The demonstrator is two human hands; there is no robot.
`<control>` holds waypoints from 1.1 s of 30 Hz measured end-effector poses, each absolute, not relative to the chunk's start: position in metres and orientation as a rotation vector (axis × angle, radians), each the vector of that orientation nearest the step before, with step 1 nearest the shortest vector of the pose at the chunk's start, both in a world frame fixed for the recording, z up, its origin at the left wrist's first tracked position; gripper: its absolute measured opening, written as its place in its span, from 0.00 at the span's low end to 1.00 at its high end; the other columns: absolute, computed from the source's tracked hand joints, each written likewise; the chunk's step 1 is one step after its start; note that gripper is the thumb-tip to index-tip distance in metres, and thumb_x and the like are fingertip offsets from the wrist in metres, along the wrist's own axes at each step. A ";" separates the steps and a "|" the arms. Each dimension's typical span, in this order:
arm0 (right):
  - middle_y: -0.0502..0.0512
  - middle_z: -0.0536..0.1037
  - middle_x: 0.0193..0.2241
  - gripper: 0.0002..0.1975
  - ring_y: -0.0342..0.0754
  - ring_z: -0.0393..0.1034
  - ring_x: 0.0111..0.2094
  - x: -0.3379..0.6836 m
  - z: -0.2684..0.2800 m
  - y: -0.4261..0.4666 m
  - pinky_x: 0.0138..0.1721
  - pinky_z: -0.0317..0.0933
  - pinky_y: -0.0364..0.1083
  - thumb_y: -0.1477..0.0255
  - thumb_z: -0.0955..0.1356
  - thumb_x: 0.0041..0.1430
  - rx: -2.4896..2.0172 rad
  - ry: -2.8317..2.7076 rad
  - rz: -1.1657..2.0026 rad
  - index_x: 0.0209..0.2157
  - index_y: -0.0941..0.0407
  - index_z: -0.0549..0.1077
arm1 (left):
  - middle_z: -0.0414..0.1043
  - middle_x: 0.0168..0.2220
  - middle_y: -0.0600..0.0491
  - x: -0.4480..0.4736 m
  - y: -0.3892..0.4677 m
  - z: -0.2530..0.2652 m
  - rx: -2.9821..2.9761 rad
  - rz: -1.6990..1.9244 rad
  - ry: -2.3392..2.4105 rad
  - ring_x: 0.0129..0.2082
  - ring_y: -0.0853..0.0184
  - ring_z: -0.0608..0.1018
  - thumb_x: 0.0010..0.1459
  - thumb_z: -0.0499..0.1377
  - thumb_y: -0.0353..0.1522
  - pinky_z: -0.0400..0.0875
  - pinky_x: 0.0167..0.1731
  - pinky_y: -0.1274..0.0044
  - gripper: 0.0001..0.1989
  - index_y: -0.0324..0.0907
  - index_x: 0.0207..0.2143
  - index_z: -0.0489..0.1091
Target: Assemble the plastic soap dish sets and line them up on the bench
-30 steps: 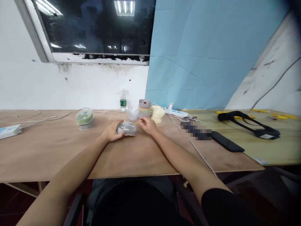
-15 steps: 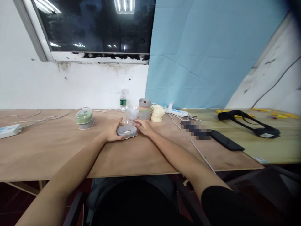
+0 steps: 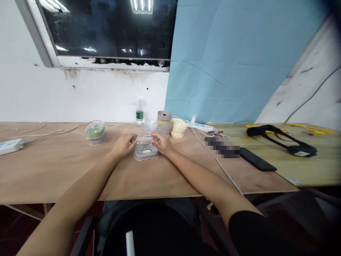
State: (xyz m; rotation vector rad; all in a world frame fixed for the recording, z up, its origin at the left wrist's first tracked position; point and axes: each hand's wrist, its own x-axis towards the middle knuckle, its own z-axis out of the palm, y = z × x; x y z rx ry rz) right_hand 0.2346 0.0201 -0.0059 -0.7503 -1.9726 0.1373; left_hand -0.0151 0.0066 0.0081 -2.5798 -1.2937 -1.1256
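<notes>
A grey container (image 3: 146, 155) with a pale oval piece in its middle sits on the table in front of me. A clear plastic cover (image 3: 144, 140) is over its far part, tilted or raised; whether the two touch I cannot tell. My left hand (image 3: 124, 145) grips the cover's left side with bent fingers. On its right side my right hand (image 3: 163, 143) holds it between thumb and fingers. Just behind the hands are more clear plastic covers (image 3: 150, 126), a stack of grey, orange and green containers (image 3: 164, 122) and a stack of cream cups (image 3: 178, 128).
To the left stands a green-and-grey container (image 3: 96, 133) with a clear top. A water bottle (image 3: 139, 114) is by the wall. Power strips (image 3: 199, 126) and white cables lie about. On the right are a black phone-like slab (image 3: 257, 159) and a black strap (image 3: 282, 140).
My left hand has let go of the grey container's side and moved up to the clear cover. The grey container has shifted slightly right and nearer. My right hand stays at the cover.
</notes>
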 end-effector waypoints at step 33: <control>0.57 0.71 0.46 0.14 0.50 0.68 0.44 0.167 0.059 0.066 0.45 0.60 0.47 0.70 0.58 0.66 -1.268 -2.040 -0.161 0.47 0.53 0.71 | 0.71 0.50 0.44 0.003 0.004 0.002 -2.456 -1.376 -1.297 0.44 0.60 0.76 0.59 0.55 0.41 0.69 0.46 0.66 0.28 0.41 0.59 0.55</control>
